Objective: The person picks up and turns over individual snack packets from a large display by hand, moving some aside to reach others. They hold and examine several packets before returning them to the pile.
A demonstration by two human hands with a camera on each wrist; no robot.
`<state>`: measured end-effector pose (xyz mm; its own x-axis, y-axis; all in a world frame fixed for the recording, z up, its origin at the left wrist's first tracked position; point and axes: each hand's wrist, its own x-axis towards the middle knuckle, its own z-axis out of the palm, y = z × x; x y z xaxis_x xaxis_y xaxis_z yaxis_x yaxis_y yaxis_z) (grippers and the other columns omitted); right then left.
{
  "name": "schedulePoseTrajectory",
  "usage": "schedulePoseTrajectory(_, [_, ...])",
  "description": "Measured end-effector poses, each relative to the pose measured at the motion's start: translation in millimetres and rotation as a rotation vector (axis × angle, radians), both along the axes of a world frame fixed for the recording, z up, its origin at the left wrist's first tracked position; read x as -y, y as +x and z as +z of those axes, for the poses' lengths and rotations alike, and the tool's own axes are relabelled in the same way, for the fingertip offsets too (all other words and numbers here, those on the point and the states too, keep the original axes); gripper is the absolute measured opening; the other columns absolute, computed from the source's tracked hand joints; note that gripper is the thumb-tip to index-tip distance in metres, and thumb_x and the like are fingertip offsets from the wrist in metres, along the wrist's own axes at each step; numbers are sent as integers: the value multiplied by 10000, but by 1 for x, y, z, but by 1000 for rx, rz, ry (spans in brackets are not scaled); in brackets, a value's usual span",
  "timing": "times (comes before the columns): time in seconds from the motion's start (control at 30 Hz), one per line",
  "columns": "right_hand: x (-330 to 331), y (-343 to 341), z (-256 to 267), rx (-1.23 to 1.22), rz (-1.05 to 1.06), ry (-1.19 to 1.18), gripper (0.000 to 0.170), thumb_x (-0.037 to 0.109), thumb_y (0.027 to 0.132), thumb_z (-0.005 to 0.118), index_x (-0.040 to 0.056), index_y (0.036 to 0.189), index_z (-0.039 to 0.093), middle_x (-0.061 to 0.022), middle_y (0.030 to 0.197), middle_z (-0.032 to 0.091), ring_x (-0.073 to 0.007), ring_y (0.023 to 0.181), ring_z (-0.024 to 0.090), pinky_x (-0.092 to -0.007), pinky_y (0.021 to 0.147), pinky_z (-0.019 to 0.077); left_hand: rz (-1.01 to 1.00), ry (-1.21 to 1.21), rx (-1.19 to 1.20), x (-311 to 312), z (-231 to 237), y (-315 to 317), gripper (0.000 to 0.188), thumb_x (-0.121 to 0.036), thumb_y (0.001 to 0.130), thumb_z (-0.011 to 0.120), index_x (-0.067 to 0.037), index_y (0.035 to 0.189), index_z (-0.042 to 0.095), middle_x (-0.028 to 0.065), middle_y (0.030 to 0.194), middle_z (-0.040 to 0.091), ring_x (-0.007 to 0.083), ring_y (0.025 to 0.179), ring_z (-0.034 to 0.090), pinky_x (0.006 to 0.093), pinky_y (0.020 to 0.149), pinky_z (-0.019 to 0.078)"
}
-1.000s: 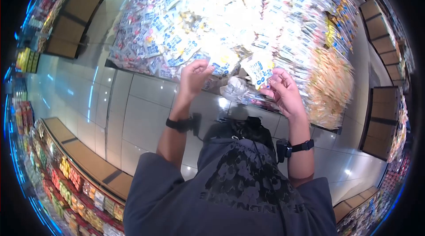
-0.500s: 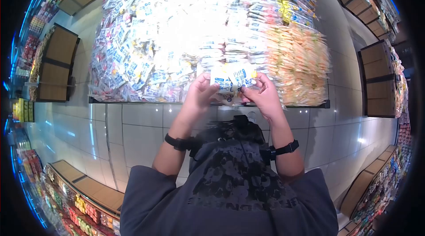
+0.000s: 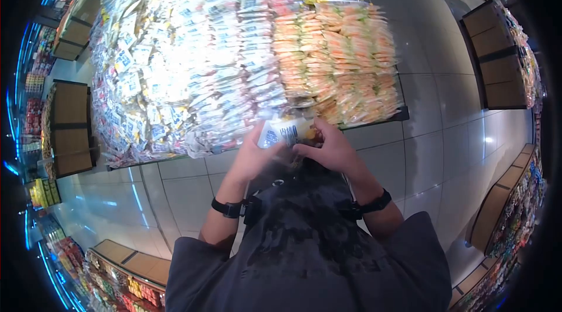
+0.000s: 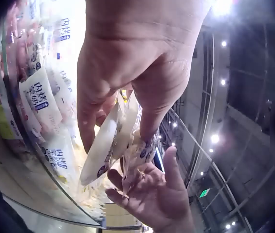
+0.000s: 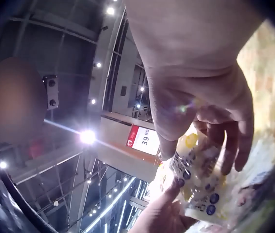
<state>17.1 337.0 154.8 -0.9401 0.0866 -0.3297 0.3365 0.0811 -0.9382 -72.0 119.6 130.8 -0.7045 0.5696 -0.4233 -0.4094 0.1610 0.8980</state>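
Two or more white snack packets with blue lettering [image 3: 288, 133] are held together between both hands, close to the body. The left hand [image 3: 253, 154] grips them from the left; in the left wrist view its thumb and fingers [image 4: 91, 124] pinch the packets [image 4: 103, 143] from both sides. The right hand [image 3: 332, 149] holds their right end, thumb in front. In the right wrist view the right hand [image 5: 205, 111] has its fingers curled around a packet with yellow and blue print [image 5: 195, 182], and the left hand [image 5: 159, 213] touches its lower part.
A wide display of piled packets lies ahead, with white ones [image 3: 158, 72] at left and orange ones [image 3: 339, 66] at right. Its dark front corner [image 3: 403, 114] juts at right. Wooden shelf units [image 3: 497, 60] stand around the tiled floor [image 3: 433, 142]. A price sign [image 5: 145, 140] hangs overhead.
The hands, first apart with a packet at each, have come together and drawn nearer the body. The view has shifted right along the display, bringing the orange packets ahead of the hands.
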Motion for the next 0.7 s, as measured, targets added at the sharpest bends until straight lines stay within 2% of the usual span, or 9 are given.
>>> schedulePoseTrajectory(0.03, [-10,6,-6,2,8,-54,471,289,859,858,9,1167,639,-91,955,726,-120,829,675,-303,744,544,-86,-120,-187,-6,-1,4,518,-11,901,759,-29,1381,565,23,1197,674,118,1078,636,299,941,528])
schedulePoseTrajectory(0.07, [-24,12,-10,17,18,-69,471,289,859,858,9,1167,639,-91,955,726,-120,829,675,-303,744,544,-78,-136,-170,-13,-1,8,518,-11,901,759,-29,1381,565,23,1197,674,118,1078,636,299,941,528])
schedulePoseTrajectory(0.13, [-49,20,-12,241,166,88,343,202,899,828,31,1148,667,-24,1001,695,-58,819,631,-253,701,527,-236,-30,-126,-26,5,16,485,-22,893,770,-32,1348,599,18,1181,676,98,1071,622,288,928,522])
schedulePoseTrajectory(0.2, [-69,23,-19,255,214,-48,352,233,911,813,21,1157,677,-12,943,696,-59,790,620,-246,695,508,-188,-4,-10,-41,17,27,470,-27,893,772,-21,1334,608,17,1172,674,89,1057,619,283,919,520])
schedulePoseTrajectory(0.33, [-96,21,-24,169,226,-311,320,218,950,767,19,1189,691,27,862,673,-41,750,594,-232,662,478,-173,-93,-63,-58,14,39,488,-27,898,771,-8,1351,591,25,1167,690,93,1036,641,283,904,532])
schedulePoseTrajectory(0.4, [-117,12,-29,138,291,-273,312,191,959,751,15,1208,688,2,914,704,-49,765,619,-225,675,499,-55,-29,87,-65,18,42,479,-37,916,760,-5,1357,577,36,1162,704,98,1028,660,282,898,543])
schedulePoseTrajectory(0.5, [-145,-15,-26,211,205,-264,316,184,965,738,2,1218,683,-39,1010,732,-77,819,661,-230,718,534,89,-31,99,-64,4,50,463,-46,937,745,0,1361,563,45,1152,713,103,1020,672,283,897,552])
schedulePoseTrajectory(0.57, [-157,-41,-38,-2,-88,-304,328,172,973,719,-13,1240,671,-67,1050,745,-99,867,689,-240,748,559,118,-39,73,-63,2,54,453,-48,943,740,0,1358,564,50,1158,714,105,1027,673,286,900,553])
schedulePoseTrajectory(0.7, [-148,-97,-69,-185,-107,-96,300,183,971,716,-5,1203,689,-85,1007,749,-134,876,709,-284,750,572,141,-71,58,-65,6,67,464,-49,949,733,6,1372,552,59,1171,715,108,1039,673,289,907,554])
